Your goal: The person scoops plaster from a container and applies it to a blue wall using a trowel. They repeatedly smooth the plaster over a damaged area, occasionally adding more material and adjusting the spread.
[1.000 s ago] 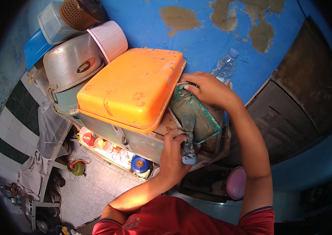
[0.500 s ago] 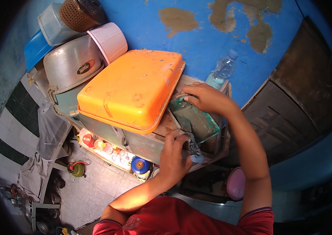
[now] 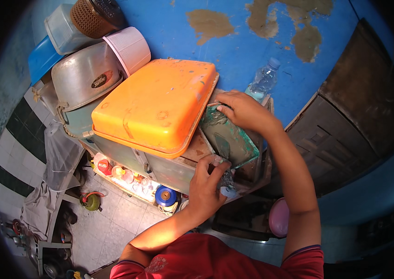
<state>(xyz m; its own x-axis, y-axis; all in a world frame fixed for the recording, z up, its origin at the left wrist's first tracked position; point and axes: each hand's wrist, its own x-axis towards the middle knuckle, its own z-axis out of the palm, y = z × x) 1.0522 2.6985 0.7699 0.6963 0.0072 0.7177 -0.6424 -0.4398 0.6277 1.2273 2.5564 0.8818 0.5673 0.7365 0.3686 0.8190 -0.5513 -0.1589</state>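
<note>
My left hand (image 3: 206,183) is closed round a crumpled clear plastic bottle (image 3: 227,178), its pale blue cap pointing down towards me. The bottle lies at the near edge of a rectangular tank (image 3: 236,139) with green-stained edges and dull grey-green insides. On the tank's far rim rests my right hand (image 3: 243,110), fingers curled over the edge and thumb on the inner side. The tank sits tilted on the cabinet top, beside a large upturned orange plastic tub (image 3: 155,104). Behind my right hand stands another clear bottle (image 3: 264,80), partly hidden, holding pale liquid.
Left of the orange tub are a metal pot (image 3: 85,74), a pink basket (image 3: 129,49) and a brown woven basket (image 3: 92,18). Below, a lit shelf (image 3: 127,179) holds small items beside a blue round object (image 3: 165,196). A wooden door (image 3: 341,116) is at the right.
The bottle in my left hand has shifted slightly, its cap now nearer my palm. My right fingers have moved a little along the tank's far rim, which shows more plainly.
</note>
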